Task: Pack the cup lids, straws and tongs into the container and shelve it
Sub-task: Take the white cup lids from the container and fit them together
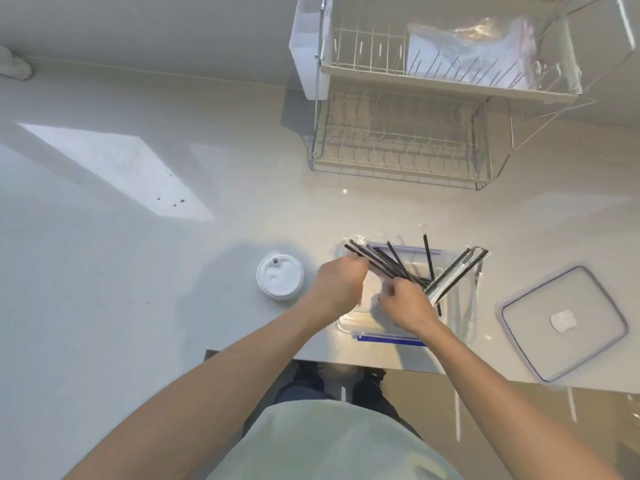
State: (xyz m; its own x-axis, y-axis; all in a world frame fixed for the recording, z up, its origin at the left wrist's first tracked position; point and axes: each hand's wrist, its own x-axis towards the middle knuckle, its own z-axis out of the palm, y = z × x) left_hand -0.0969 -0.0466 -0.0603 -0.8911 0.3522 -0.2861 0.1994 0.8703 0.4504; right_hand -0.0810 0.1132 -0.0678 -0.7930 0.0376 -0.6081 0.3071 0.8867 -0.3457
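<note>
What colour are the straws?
The straws are black, seen in the head view.

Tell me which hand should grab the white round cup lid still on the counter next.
Left. The white round cup lid lies just left of the clear plastic container, close beside the left hand. The right hand would have to cross over, and seems busy among the black straws.

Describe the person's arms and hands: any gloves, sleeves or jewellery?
The left hand and right hand are bare, with no gloves. Both forearms are uncovered up to the frame's edge, so no sleeves show. No watch, ring or bracelet is visible. A pale green top covers the torso.
</note>
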